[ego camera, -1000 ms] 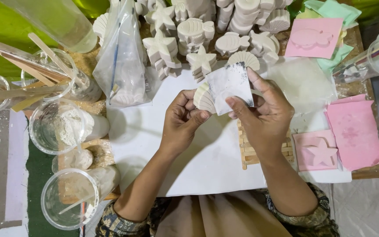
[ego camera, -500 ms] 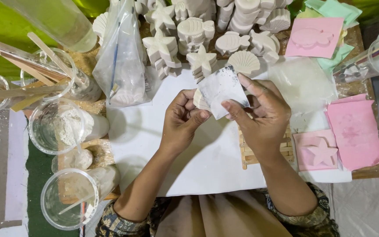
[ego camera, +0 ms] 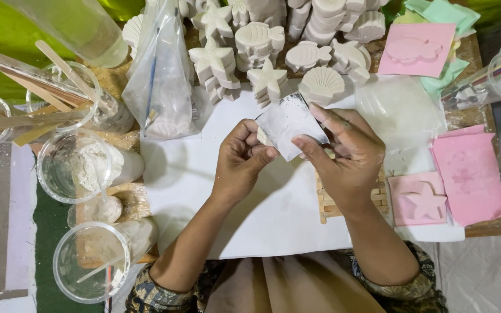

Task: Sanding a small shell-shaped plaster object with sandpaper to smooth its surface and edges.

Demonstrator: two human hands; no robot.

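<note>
My left hand grips a small white plaster piece, mostly hidden behind a sheet. My right hand presses a grey-white square of sandpaper against that piece, thumb in front and fingers behind. Both hands hover over a white sheet of paper on the table. Just beyond them lie white plaster casts: a shell, a star, a fish and stacks of more.
Clear plastic cups with white powder and wooden sticks stand at the left. A plastic bag lies near the casts. Pink moulds, one star-shaped, and a fish one, lie at the right. A wooden stick raft sits under my right wrist.
The sandpaper has slid down and left over the plaster piece, now covering almost all of it. Both hands stayed in the same spot.
</note>
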